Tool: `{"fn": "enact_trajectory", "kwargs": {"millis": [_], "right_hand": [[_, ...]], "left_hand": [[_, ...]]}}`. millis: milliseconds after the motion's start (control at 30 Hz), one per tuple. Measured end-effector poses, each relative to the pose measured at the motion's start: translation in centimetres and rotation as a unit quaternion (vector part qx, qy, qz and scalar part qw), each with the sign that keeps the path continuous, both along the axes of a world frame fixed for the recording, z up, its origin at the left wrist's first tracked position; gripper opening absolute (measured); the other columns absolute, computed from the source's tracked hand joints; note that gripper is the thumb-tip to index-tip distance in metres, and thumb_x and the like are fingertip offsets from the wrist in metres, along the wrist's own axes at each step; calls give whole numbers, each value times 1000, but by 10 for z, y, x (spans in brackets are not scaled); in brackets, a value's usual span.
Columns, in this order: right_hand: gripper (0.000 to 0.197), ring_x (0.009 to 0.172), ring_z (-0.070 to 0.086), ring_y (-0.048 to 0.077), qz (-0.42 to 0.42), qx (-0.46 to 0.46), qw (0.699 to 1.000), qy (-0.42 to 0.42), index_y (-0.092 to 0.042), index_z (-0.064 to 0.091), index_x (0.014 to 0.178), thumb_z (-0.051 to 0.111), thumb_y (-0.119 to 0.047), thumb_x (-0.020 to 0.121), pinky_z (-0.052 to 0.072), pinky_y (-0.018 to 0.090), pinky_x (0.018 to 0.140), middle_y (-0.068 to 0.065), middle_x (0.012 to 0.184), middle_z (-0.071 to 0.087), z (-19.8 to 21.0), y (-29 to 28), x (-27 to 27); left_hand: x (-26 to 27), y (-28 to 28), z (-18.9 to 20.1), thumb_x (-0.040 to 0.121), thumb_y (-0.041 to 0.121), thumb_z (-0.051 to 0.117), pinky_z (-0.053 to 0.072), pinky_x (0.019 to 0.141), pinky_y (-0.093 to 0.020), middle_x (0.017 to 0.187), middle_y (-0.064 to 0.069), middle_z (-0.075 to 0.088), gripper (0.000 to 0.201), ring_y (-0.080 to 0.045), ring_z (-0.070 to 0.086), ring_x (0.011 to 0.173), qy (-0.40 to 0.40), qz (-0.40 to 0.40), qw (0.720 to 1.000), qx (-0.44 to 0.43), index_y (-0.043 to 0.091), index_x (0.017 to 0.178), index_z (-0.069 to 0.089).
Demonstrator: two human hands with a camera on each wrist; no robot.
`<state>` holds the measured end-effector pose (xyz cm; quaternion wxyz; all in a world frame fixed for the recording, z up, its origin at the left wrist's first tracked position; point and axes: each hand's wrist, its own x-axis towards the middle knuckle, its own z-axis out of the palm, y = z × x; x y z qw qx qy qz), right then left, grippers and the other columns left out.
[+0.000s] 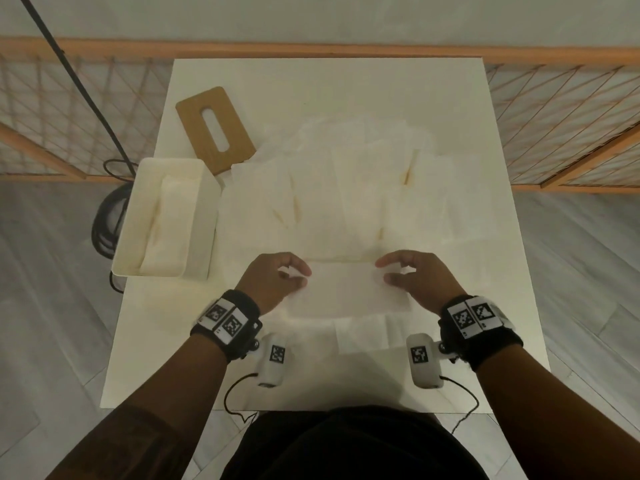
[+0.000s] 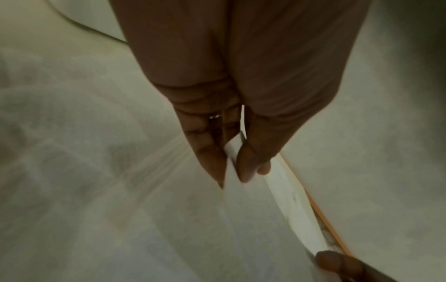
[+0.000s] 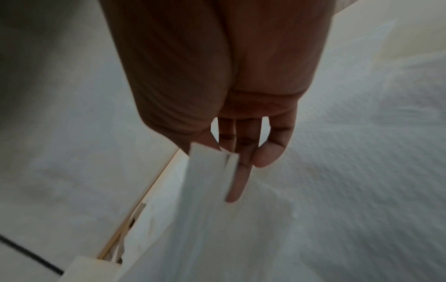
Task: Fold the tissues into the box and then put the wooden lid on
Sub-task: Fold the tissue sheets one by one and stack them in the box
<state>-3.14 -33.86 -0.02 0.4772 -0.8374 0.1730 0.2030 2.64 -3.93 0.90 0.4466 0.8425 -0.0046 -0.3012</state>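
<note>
1. Broadly, the tabletop carries spread tissues across its middle; bare surface lies along the near edge.
2. The box sits at the left edge, the wooden lid beyond it toward the far-left corner.
3. The left hand and right hand each pinch an end of one tissue near the front edge.
4. Only the wrist views show thumb against fingers on the sheet.

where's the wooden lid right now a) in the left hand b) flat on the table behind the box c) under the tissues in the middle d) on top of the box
b: the wooden lid lies flat on the table, off the white box and on its far side, while both hands pinch a tissue.
</note>
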Motion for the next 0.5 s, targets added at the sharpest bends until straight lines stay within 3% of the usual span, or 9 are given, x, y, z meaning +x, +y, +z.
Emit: {"fn": "enact_trajectory", "kwargs": {"millis": [133, 300, 500], "right_hand": [[24, 83, 68, 13, -7, -33, 999, 8, -38, 78, 86, 77, -14, 87, 48, 18, 74, -11, 109, 72, -5, 6, -7], [19, 73, 67, 16, -18, -51, 999, -10, -32, 78, 86, 75, -13, 89, 45, 9, 56, -12, 98, 73, -4, 13, 0], [15, 63, 59, 5, -28, -63, 997, -25, -25, 79, 88, 74, -10, 89, 43, 10, 55, -15, 81, 65, -10, 18, 9]], "left_hand": [[-9, -1, -6, 87, 11, 76, 46, 60, -16, 71, 9, 68, 15, -5, 63, 57, -22, -4, 999, 38, 26, 84, 71], [-4, -1, -11, 86, 15, 77, 48, 71, -21, 93, 12, 67, 20, -9, 67, 71, -59, -10, 996, 64, 33, 84, 69], [-1, -2, -16, 87, 14, 76, 48, 75, -21, 94, 12, 63, 20, -7, 64, 77, -76, -12, 993, 84, 32, 85, 68]]}}
